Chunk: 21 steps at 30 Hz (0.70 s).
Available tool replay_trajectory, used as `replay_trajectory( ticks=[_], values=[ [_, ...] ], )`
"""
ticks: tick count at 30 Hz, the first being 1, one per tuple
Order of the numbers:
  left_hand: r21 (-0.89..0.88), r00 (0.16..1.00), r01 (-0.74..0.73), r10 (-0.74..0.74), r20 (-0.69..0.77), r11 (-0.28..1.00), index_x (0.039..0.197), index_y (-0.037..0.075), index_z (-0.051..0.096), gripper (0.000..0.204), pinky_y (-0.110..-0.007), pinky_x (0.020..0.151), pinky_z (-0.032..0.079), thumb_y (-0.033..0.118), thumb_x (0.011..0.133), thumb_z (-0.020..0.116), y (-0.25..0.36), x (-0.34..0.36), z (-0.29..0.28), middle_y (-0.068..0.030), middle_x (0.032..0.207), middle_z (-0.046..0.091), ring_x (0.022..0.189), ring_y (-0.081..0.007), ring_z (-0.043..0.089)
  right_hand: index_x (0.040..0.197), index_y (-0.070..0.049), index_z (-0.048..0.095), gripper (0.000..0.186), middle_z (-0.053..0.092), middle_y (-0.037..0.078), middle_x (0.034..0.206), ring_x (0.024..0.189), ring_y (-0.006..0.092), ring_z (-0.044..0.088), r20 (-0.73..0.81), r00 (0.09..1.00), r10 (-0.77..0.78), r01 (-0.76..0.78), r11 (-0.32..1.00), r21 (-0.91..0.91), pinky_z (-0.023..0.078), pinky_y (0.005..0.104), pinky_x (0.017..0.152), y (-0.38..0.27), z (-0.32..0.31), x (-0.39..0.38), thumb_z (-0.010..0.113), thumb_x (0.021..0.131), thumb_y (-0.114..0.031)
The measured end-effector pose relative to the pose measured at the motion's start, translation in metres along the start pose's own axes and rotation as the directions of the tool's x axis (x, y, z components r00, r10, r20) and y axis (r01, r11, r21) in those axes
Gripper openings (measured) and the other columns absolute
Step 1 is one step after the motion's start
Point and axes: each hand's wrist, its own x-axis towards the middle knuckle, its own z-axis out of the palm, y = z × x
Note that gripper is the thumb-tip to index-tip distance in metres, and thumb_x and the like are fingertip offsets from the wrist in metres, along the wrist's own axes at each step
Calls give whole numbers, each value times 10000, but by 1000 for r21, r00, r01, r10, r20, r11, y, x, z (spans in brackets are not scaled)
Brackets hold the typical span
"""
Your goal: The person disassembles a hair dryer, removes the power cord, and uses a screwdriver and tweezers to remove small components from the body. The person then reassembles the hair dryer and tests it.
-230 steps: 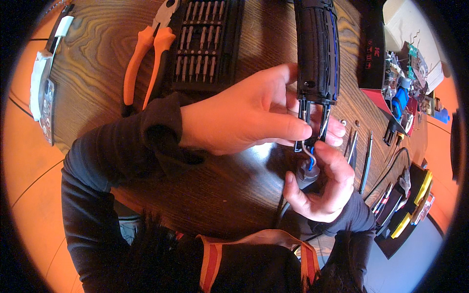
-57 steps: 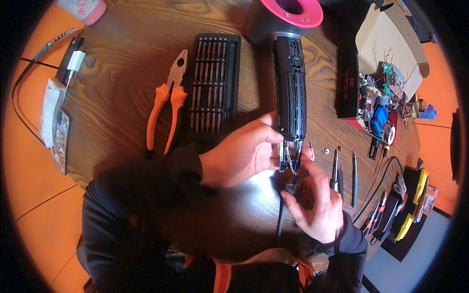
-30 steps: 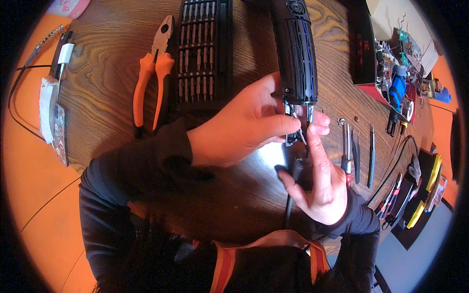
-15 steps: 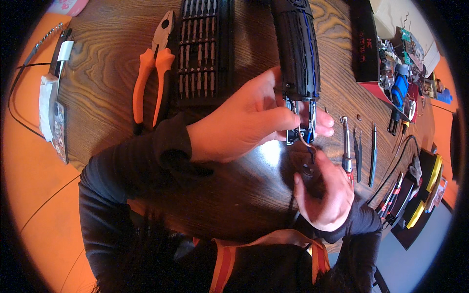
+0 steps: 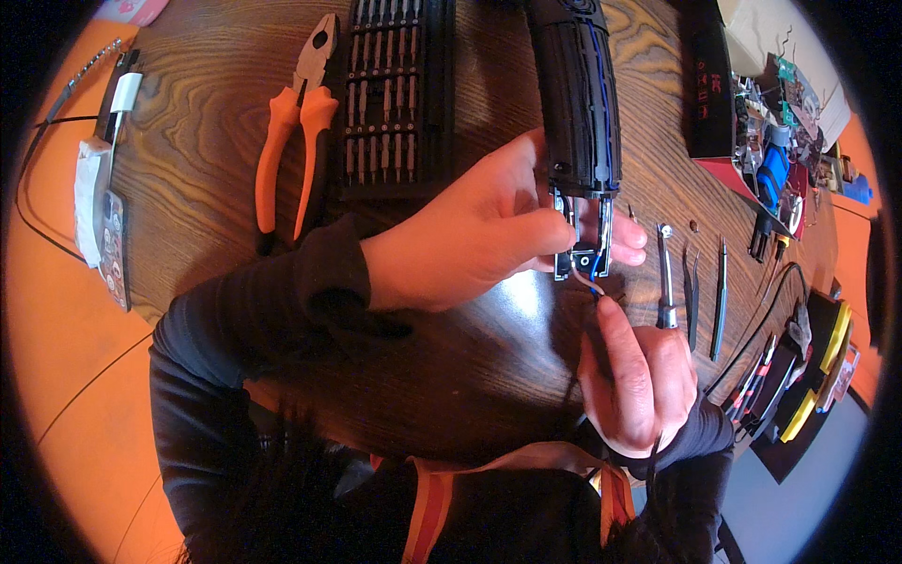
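My left hand (image 5: 493,226) is closed around the lower end of a black cylindrical device (image 5: 578,113), its thumb pressed against the exposed frame. At that opened end, a small dark fitting (image 5: 584,261) with a round hole shows. From there pinkish-brown and blue wires (image 5: 590,282) run down to the fingertips of my right hand (image 5: 644,381). The right index finger presses on them, the other fingers curled; the wires' far ends are hidden by this hand. Beside it on the table lies a metal-shafted screwdriver (image 5: 666,282), its handle partly covered by my fingers.
Orange-handled pliers (image 5: 299,132) and a bit set case (image 5: 385,94) lie to the left. Tweezers (image 5: 692,296) and a slim blue-black tool (image 5: 721,296) lie right of my right hand. A box of parts (image 5: 709,85) stands at the far right. A circuit board (image 5: 115,249) sits at the left edge.
My right hand has shifted slightly right, and its thumb and fingers have drawn together at the wires. The device has moved a little to the right; my left hand keeps its hold.
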Motion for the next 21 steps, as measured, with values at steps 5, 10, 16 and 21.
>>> replay_trajectory(
  ticks=[5, 10, 16, 21],
  values=[
    [-26, 999, -36, 37, 25, 999, 1308, 15, 272, 505, -488, 985, 368, 68, 852, 480, -4, 0, -2, -271, 1172, 526, 1121, -370, 515, 1115, 90, 559, 536, 525, 91, 682, 541, 193, 498, -11, 998, 54, -54, 998, 10, 419, 293, 501, 2, 8, -1, 669, 591, 80],
    [3, 998, -61, 61, 31, 998, 1298, 15, 281, 488, -479, 981, 375, 61, 854, 477, -5, 1, -4, -272, 1167, 528, 1127, -359, 512, 1136, -24, 610, 520, 392, -6, 632, 493, 114, 390, -54, 998, -17, 14, 998, -54, 321, 256, 452, 12, 20, 1, 652, 621, -82],
    [-4, 998, -59, 59, 20, 998, 1264, 10, 304, 458, -477, 979, 376, 81, 852, 493, -5, 1, -3, -267, 1153, 540, 1118, -351, 521, 1132, 61, 560, 535, 518, 69, 669, 506, 166, 449, 1, 1000, -14, 14, 1000, -12, 359, 281, 496, 11, 13, 0, 688, 617, -11],
    [6, 998, -67, 67, 20, 998, 1243, 8, 324, 438, -468, 974, 382, 70, 843, 492, -5, 1, -3, -254, 1141, 552, 1098, -343, 535, 1097, 51, 579, 492, 570, 113, 769, 598, 203, 529, -14, 1000, 11, -9, 996, 88, 426, 302, 548, 9, 13, 8, 727, 648, -86]
  ],
)
